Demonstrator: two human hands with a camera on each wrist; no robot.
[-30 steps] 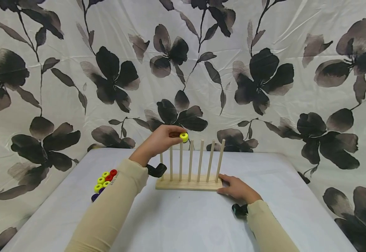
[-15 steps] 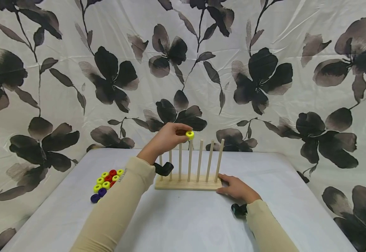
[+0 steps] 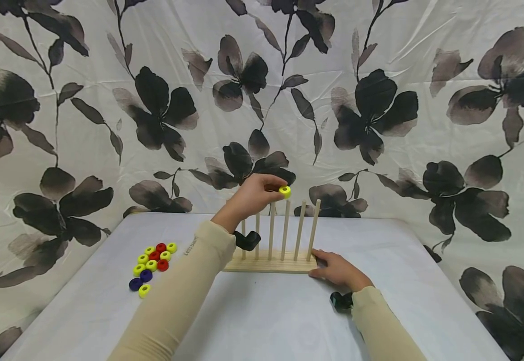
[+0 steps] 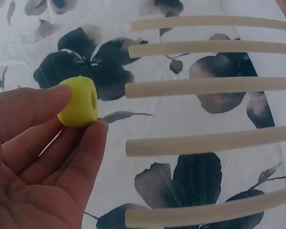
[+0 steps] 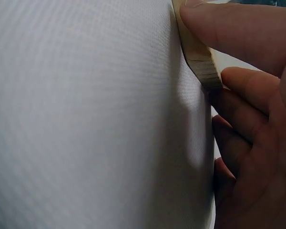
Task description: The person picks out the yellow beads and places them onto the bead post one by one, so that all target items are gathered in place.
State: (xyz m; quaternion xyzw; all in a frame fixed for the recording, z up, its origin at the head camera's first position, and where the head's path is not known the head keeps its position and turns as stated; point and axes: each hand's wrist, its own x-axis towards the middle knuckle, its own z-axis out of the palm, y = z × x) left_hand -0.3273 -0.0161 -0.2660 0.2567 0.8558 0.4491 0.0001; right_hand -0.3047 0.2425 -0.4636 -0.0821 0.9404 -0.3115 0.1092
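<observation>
The left hand (image 3: 256,194) has slid farther right since half a second ago. It is pinching a yellow bead (image 3: 284,194) between its thumb and fingertips. The bead was over the fourth peg from the left, and now it is up near the top of the fifth (in the left wrist view it is not touching any peg). The sleeve (image 3: 172,296) has moved too, so more of the bead pile shows. The right hand (image 3: 336,268) has stayed put, with its thumb and fingers holding the right end of the wooden peg rack (image 3: 266,269).

I count seven yellow beads (image 3: 139,273), three red beads (image 3: 163,266) and two purple beads (image 3: 146,277) on the left side of the white counter (image 3: 289,316). The one being pinched makes eight yellow. They sit close together, with one yellow one nearest the person.

The rack holds seven pegs (image 3: 313,230) in a row (the first one is mostly hidden behind the left hand and sleeve). Behind it hangs a flowery cloth (image 3: 307,145).
</observation>
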